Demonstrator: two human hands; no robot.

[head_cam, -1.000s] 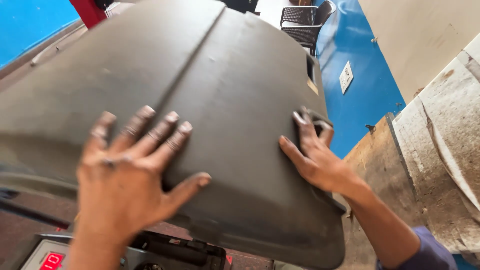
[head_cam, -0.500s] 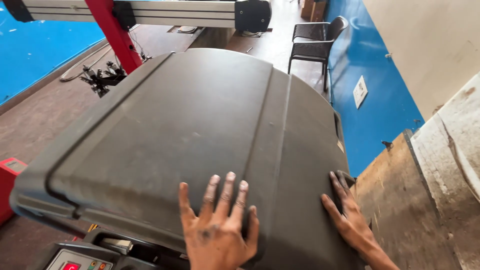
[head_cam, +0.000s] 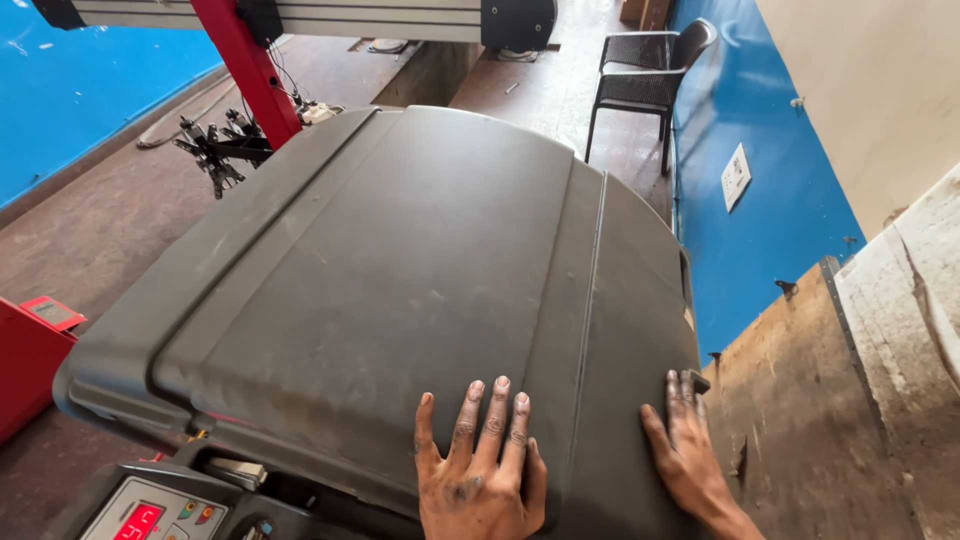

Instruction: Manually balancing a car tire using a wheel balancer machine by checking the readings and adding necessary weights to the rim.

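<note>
I had my left hand (head_cam: 482,470) flat on the near edge of the big grey cover (head_cam: 400,300), fingers spread and gripping nothing; the cover stretched away ahead of me. My right hand (head_cam: 685,445), also open, pressed its right rim by the handle (head_cam: 697,382)

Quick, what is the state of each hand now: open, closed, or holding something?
Left hand: open, fingers spread, palm flat on the dark grey hood, holding nothing.
Right hand: open, resting on the hood's right edge; no closed grip visible.
</note>
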